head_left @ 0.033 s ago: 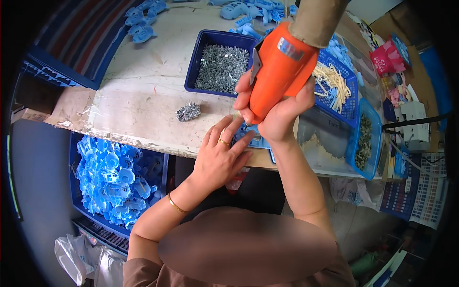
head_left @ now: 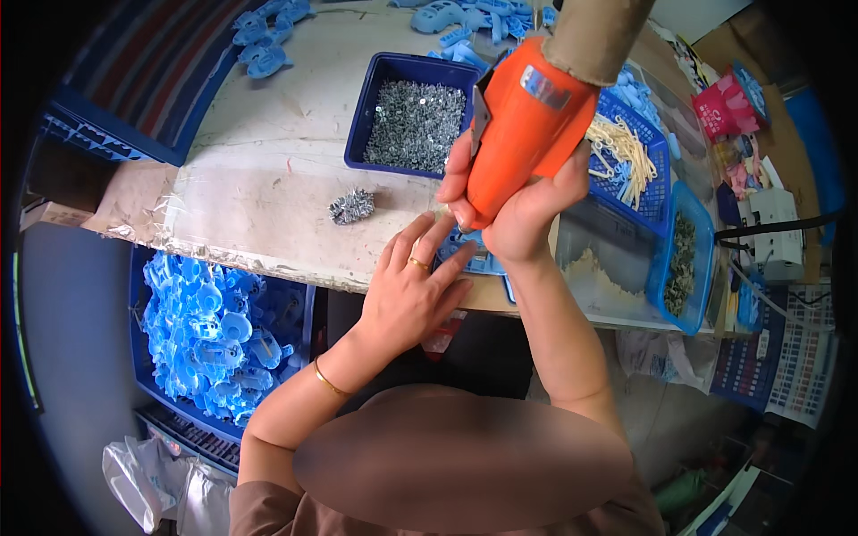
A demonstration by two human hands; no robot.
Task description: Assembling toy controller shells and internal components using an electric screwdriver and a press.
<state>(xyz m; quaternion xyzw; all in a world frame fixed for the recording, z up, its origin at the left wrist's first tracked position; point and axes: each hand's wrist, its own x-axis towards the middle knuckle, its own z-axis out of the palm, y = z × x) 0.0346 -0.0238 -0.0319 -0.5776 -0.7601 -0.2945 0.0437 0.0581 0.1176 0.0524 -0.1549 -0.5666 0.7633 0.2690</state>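
Observation:
My right hand (head_left: 518,210) grips an orange power screwdriver (head_left: 523,125) that hangs tip-down from a brown-sleeved cord above. Its tip points at a blue plastic part (head_left: 472,259) lying near the front edge of the worn workbench (head_left: 268,188). My left hand (head_left: 411,290), with a ring and a bracelet, lies on that part with fingers spread, holding it down. A small pile of silver screws (head_left: 351,206) sits on the bench just left of my hands.
A dark blue tray of screws (head_left: 411,112) stands behind the hands. To the right are a blue basket of pale sticks (head_left: 626,152), a clear bin (head_left: 599,268) and a blue tray of dark bits (head_left: 684,259). A crate of blue parts (head_left: 214,330) sits below left.

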